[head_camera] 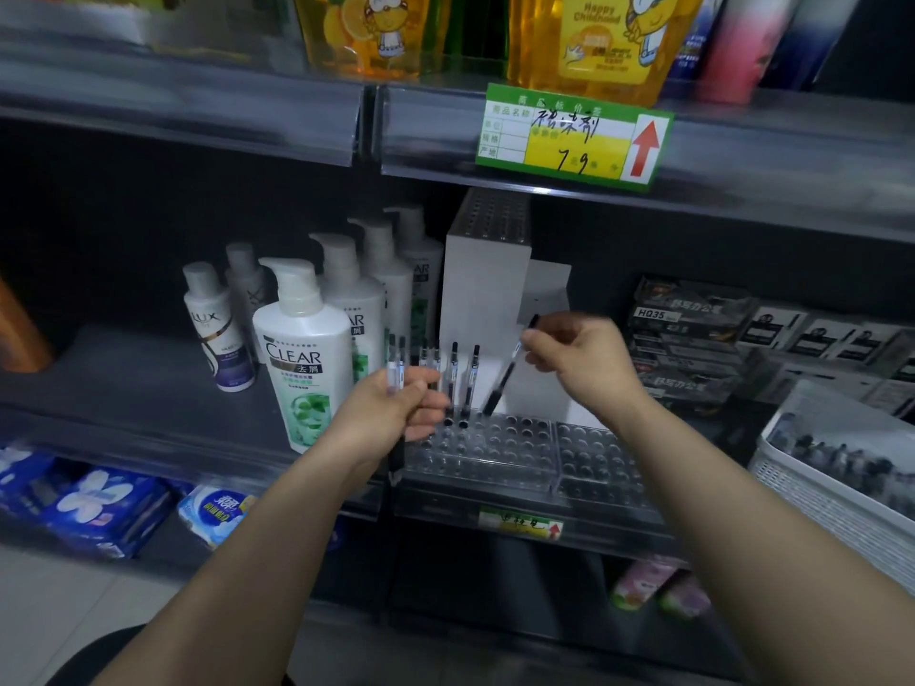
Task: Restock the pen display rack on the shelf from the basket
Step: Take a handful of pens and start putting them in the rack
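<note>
Left hand [391, 413]: nearest the camera with its forearm, fingers curled round a bundle of pens [396, 373] held upright just left of the rack's back corner.
Shampoo bottles [297, 349]: far left on the shelf [124, 378]; four white pump bottles and two smaller ones, as far as I can count, just beside the rack.
Bundle count: about four caps show above the fingers; blur makes the number uncertain.
Seated pens [453, 378]: two, upright, their tips in back-row holes.
Tilted pen [505, 373]: one, leaning right, its lower end at a back-row hole next to the seated pair; not yet upright.
Right hand [579, 358]: pinches the upper end of the tilted pen, the other fingers loosely folded.
Pen display rack [495, 453]: two clear panels side by side at the shelf's front edge; nearly every hole in both looks empty.
Basket [832, 497]: one, white, far right, well apart from the rack; its contents are too blurred to count.
Done: two pens placed, a third going in.
Left: the bundle, whatever remains in the basket, and most of the holes; I judge the restock to be at an early stage.
</note>
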`<move>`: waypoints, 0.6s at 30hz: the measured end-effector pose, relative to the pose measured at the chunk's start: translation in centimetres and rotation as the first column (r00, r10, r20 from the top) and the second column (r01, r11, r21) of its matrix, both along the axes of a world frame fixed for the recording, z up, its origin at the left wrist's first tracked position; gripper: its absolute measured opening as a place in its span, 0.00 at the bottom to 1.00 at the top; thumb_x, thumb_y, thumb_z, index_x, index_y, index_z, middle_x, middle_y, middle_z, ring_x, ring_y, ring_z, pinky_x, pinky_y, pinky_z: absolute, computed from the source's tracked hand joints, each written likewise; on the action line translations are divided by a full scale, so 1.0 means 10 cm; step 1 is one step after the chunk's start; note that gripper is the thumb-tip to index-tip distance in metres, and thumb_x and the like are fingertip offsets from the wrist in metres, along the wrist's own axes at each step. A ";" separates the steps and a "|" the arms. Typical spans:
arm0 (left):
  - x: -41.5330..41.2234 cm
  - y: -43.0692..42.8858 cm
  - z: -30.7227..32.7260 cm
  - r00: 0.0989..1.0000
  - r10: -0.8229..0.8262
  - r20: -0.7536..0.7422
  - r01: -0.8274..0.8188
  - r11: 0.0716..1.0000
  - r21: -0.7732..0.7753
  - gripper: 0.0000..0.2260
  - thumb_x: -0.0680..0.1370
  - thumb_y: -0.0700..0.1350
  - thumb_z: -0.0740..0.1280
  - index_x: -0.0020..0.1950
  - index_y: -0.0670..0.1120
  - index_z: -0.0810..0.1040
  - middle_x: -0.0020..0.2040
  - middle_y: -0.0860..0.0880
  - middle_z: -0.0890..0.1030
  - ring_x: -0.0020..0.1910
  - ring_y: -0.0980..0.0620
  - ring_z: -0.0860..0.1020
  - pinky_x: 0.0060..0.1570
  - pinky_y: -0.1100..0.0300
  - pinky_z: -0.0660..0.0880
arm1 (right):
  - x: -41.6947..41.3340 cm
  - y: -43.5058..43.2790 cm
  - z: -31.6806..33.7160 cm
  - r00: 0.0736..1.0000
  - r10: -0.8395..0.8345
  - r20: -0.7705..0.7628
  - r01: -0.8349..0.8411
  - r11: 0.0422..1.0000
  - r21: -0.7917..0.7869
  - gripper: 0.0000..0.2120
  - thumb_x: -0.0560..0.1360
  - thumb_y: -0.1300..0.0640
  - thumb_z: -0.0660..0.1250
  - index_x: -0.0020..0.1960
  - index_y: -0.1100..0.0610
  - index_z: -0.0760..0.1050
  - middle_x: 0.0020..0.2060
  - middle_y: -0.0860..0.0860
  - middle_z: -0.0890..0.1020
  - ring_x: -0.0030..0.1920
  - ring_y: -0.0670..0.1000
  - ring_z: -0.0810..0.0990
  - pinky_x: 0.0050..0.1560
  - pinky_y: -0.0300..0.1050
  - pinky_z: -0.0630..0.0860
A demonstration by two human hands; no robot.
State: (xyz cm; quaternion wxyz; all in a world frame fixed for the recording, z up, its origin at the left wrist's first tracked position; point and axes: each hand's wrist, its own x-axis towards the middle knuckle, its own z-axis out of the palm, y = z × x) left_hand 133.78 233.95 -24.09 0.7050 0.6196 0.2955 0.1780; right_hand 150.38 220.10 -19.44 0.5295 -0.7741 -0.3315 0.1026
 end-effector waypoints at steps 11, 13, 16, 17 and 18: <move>0.02 -0.06 0.07 0.999 -0.022 0.028 0.025 0.994 -0.110 0.07 0.81 0.40 0.55 0.43 0.45 0.66 0.29 0.50 0.70 0.25 0.55 0.63 0.27 0.60 0.64 | -0.04 0.19 -0.22 0.969 -0.004 0.247 0.039 0.990 -0.136 0.06 0.76 0.56 0.69 0.46 0.59 0.81 0.37 0.52 0.83 0.41 0.52 0.83 0.46 0.47 0.80; 0.01 -0.06 0.07 1.000 -0.016 -0.003 0.016 0.997 -0.074 0.06 0.82 0.40 0.56 0.46 0.42 0.70 0.32 0.48 0.75 0.28 0.54 0.68 0.30 0.60 0.70 | -0.04 0.23 -0.27 0.960 0.034 0.278 0.019 0.982 -0.186 0.08 0.75 0.56 0.69 0.43 0.60 0.81 0.36 0.53 0.84 0.40 0.53 0.83 0.46 0.49 0.80; -0.02 -0.07 0.05 0.999 -0.030 -0.034 0.028 0.998 -0.062 0.07 0.82 0.41 0.60 0.52 0.40 0.75 0.40 0.45 0.82 0.35 0.53 0.78 0.39 0.60 0.78 | -0.05 0.25 -0.33 0.944 0.062 0.323 0.019 0.970 -0.243 0.09 0.74 0.56 0.69 0.40 0.61 0.79 0.34 0.56 0.83 0.38 0.57 0.82 0.42 0.50 0.79; -0.02 -0.06 0.04 0.999 -0.039 -0.033 0.037 0.997 -0.063 0.07 0.82 0.43 0.60 0.53 0.40 0.76 0.42 0.45 0.83 0.38 0.52 0.80 0.42 0.59 0.79 | -0.05 0.26 -0.34 0.941 0.062 0.331 0.025 0.967 -0.253 0.09 0.74 0.56 0.69 0.40 0.61 0.79 0.34 0.56 0.83 0.38 0.56 0.82 0.42 0.49 0.79; -0.02 -0.05 0.02 0.999 -0.045 -0.032 0.043 0.997 -0.057 0.08 0.82 0.44 0.61 0.53 0.41 0.77 0.44 0.45 0.84 0.40 0.52 0.82 0.45 0.58 0.79 | -0.05 0.26 -0.35 0.939 0.061 0.338 0.029 0.967 -0.255 0.08 0.74 0.56 0.69 0.40 0.61 0.79 0.35 0.56 0.83 0.38 0.56 0.82 0.42 0.48 0.79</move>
